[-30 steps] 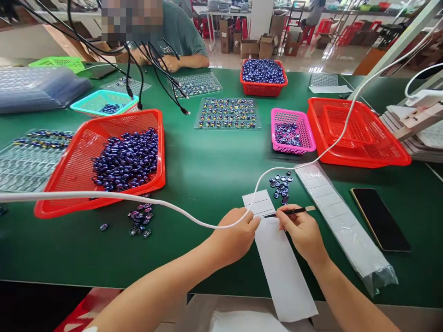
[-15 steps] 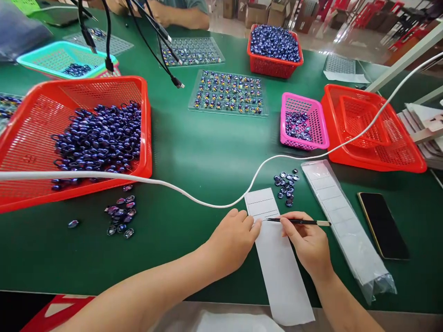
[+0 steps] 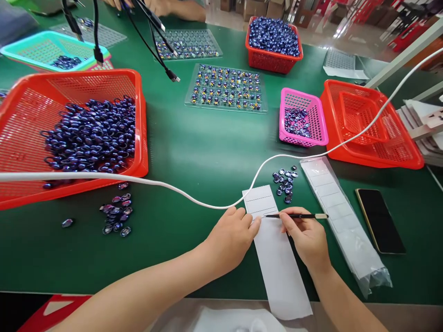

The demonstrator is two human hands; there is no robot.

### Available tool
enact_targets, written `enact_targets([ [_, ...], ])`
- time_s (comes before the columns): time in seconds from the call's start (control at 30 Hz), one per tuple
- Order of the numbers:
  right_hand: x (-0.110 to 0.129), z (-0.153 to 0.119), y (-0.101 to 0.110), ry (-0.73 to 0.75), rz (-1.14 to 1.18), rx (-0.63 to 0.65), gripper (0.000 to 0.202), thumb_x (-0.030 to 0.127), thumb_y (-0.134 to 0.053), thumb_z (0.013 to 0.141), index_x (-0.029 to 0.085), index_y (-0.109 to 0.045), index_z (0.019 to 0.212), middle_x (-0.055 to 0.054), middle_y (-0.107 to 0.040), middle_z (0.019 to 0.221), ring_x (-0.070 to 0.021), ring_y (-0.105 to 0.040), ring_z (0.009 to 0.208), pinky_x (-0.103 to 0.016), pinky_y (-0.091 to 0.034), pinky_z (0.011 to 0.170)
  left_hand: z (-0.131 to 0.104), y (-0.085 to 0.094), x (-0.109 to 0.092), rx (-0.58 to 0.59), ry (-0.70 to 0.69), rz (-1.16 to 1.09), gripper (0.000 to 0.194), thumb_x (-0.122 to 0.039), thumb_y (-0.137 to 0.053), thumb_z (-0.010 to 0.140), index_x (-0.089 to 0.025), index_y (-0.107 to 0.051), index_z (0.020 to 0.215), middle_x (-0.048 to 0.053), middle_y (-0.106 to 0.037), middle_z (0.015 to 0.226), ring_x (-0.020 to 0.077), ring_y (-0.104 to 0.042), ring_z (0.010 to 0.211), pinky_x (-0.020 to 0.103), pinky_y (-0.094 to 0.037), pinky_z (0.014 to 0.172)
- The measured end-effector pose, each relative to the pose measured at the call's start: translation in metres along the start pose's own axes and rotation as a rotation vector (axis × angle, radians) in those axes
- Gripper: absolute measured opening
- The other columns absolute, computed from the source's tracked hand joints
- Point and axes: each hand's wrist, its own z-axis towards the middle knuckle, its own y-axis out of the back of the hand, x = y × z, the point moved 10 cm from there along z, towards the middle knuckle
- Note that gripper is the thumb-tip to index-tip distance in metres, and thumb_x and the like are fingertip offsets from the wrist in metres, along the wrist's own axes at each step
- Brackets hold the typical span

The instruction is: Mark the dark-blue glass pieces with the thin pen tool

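Note:
A white paper strip (image 3: 284, 267) with ruled lines near its top lies lengthwise in front of me, its lower end past the table edge. At its left edge my left hand (image 3: 231, 237) is closed, curled fingers and thumb holding the strip. My right hand (image 3: 308, 237) pinches a slim black pen-like tool with a pale end (image 3: 301, 216). Its thin tip points left onto the strip beside my left thumb; exactly what it touches is too small to tell. Just above the strip lies a small pile of shiny dark oval pieces (image 3: 285, 180).
A white cable (image 3: 194, 199) crosses over the table. Around stand a large red basket of dark rings (image 3: 141, 124), a pink basket (image 3: 323, 131) and red baskets (image 3: 404, 154). Right are bagged strips (image 3: 342, 212) and a phone (image 3: 380, 221). A person's arm (image 3: 183, 11) shows behind.
My view has shifted slightly, so most things sit a little higher and further left. Both hands keep nearly the same place on the strip, and the tool's tip stays by my left thumb.

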Motion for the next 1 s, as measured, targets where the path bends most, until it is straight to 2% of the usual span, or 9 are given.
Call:
enact_targets([
  [0.23,-0.004,0.000,0.003,-0.011,0.026,-0.030,0.024,0.044,-0.069,0.089,0.020,-0.069,0.093,0.000,-0.066,0.065,-0.0168,-0.063,0.059,-0.026,-0.052,0.056,-0.001,0.000,0.000,-0.012,0.002,0.016,0.042,-0.010,-0.054,0.086,-0.010,-0.057,0.128,0.008,-0.060,0.081,0.0239,-0.050,0.073,0.038,-0.036,0.066],
  [0.5,0.002,0.002,-0.002,0.023,0.009,0.004,0.021,0.042,-0.068,0.091,0.021,-0.069,0.091,0.001,-0.065,0.065,-0.0145,-0.063,0.058,-0.024,-0.051,0.057,0.000,0.003,-0.001,-0.024,0.003,0.017,0.042,-0.011,-0.055,0.087,-0.010,-0.057,0.129,0.008,-0.060,0.083,0.0239,-0.051,0.075,0.038,-0.037,0.068],
  [0.77,0.005,0.000,0.001,0.063,0.011,-0.030,0.020,0.039,-0.069,0.090,0.020,-0.070,0.089,-0.001,-0.067,0.070,-0.0132,-0.062,0.056,-0.024,-0.051,0.056,0.000,0.004,-0.004,-0.003,-0.012,0.048,0.043,-0.009,-0.054,0.085,-0.008,-0.059,0.127,0.008,-0.060,0.081,0.0242,-0.051,0.072,0.038,-0.037,0.065],
  [1.0,-0.001,0.000,0.015,0.047,0.181,-0.089,0.020,0.038,-0.072,0.090,0.018,-0.070,0.092,-0.001,-0.068,0.069,-0.0118,-0.059,0.056,-0.023,-0.048,0.056,0.002,0.005,-0.002,0.002,0.017,0.030,0.043,-0.006,-0.052,0.084,-0.007,-0.060,0.126,0.011,-0.064,0.088,0.0258,-0.055,0.079,0.039,-0.042,0.068],
])
